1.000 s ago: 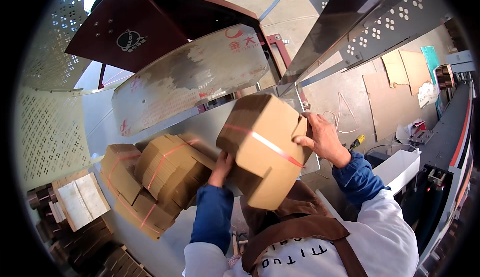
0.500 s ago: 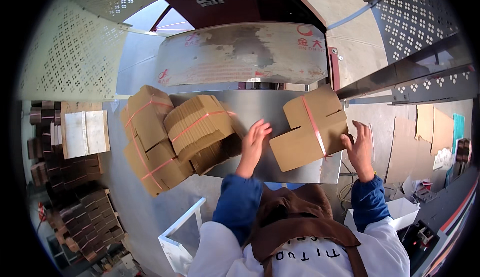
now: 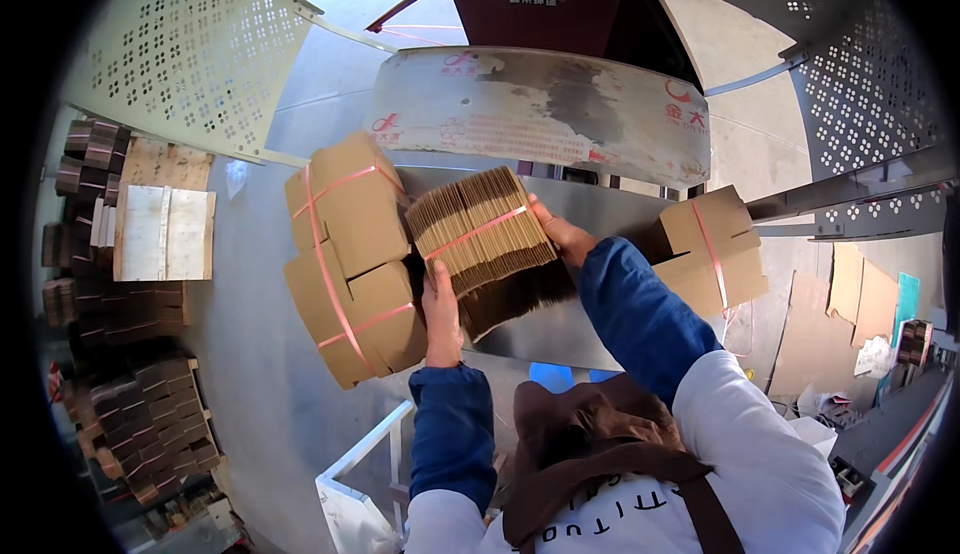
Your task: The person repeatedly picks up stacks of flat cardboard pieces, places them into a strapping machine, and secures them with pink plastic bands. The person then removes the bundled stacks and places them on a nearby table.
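A bundle of folded cardboard (image 3: pixel 480 224), its many sheet edges showing and a pink strap round it, is gripped between my two hands over the metal table (image 3: pixel 520 349). My left hand (image 3: pixel 442 316) presses on its near left side, thumb up along the edge. On the far right side my right hand (image 3: pixel 562 235) grips it, some fingers hidden behind the cardboard. Just left lies a larger strapped cardboard bundle (image 3: pixel 355 254), with notched flaps. Another strapped bundle (image 3: pixel 705 249) sits at the table's right end, partly behind my right sleeve.
Beyond the table stands a dark red machine (image 3: pixel 535 4) with a worn metal panel (image 3: pixel 540 104) across its front. Perforated guards (image 3: pixel 190 64) flank it. Stacked cardboard (image 3: pixel 150 424) fills the left floor. A white metal frame (image 3: pixel 350 494) stands near my left side.
Both hands have moved left, from around the right bundle to the middle one, and now grip it. That bundle has turned and shifted slightly. The view has shifted too.
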A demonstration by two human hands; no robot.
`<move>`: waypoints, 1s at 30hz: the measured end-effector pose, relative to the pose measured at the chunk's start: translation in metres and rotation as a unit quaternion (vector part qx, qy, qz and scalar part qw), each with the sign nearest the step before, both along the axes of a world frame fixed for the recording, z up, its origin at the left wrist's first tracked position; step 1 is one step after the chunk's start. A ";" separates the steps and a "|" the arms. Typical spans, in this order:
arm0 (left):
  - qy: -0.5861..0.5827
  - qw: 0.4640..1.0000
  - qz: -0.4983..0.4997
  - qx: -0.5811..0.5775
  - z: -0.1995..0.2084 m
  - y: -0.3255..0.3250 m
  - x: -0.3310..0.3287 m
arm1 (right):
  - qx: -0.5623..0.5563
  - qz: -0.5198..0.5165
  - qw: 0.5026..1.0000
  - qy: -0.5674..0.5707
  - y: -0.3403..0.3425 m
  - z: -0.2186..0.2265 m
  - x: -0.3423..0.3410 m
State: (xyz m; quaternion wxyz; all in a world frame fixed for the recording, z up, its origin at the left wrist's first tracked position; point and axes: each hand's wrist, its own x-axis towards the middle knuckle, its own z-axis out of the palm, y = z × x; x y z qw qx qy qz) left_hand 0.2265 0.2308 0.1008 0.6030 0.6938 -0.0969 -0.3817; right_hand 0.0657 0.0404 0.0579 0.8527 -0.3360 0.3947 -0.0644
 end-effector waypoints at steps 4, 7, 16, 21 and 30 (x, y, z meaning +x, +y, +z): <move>0.076 0.994 0.011 -0.082 -0.015 0.029 -0.008 | -0.233 0.074 0.967 0.073 -0.007 0.076 0.010; 0.180 0.972 0.004 -0.152 -0.035 0.030 -0.058 | -0.504 0.180 0.828 0.167 -0.040 0.107 -0.006; 0.195 0.913 -0.356 0.030 0.037 0.089 -0.078 | -0.800 0.316 0.503 0.080 0.042 0.094 -0.074; -0.393 0.890 -0.208 0.100 0.055 -0.034 -0.039 | -0.798 0.186 0.564 0.101 0.024 0.101 -0.102; 0.009 0.980 -0.198 0.021 0.023 -0.066 0.000 | -0.417 -0.212 0.692 0.549 0.052 0.066 -0.341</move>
